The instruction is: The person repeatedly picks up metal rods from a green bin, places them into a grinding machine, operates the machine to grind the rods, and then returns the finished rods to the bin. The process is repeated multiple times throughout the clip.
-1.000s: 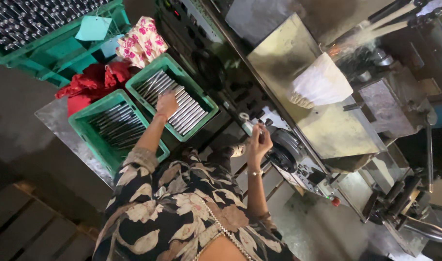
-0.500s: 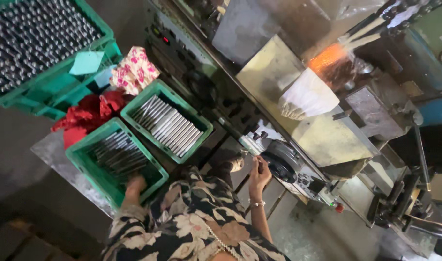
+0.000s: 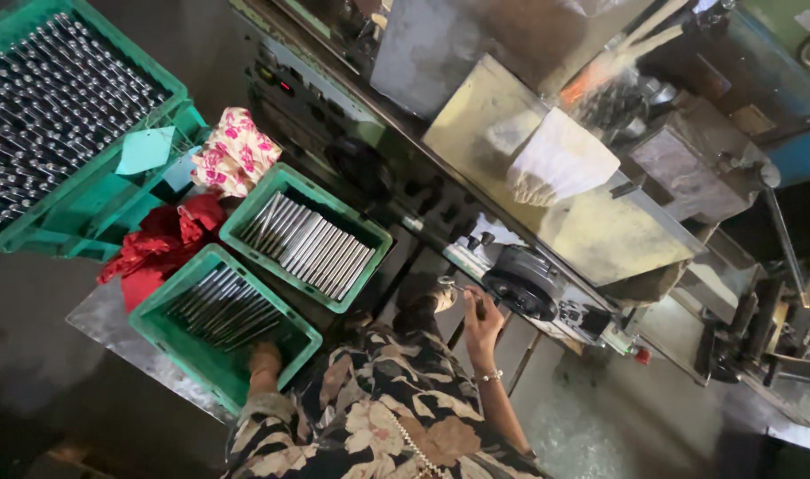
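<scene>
Our left hand (image 3: pixel 265 358) reached into the nearer green crate (image 3: pixel 223 324) of dark metal rods (image 3: pixel 220 308), its fingers hidden, so we could not tell its grip. Our right hand (image 3: pixel 481 321), at three o'clock from it, closed on a thin rod (image 3: pixel 455 287) at the machine's black wheel (image 3: pixel 522 286). We judged the rod could slip, since our eyes were split between crate and wheel.

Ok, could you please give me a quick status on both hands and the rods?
Left hand reaching into near green crate of dark rods. Right hand at machine, holding a rod by black wheel. Nothing in the way.
</scene>
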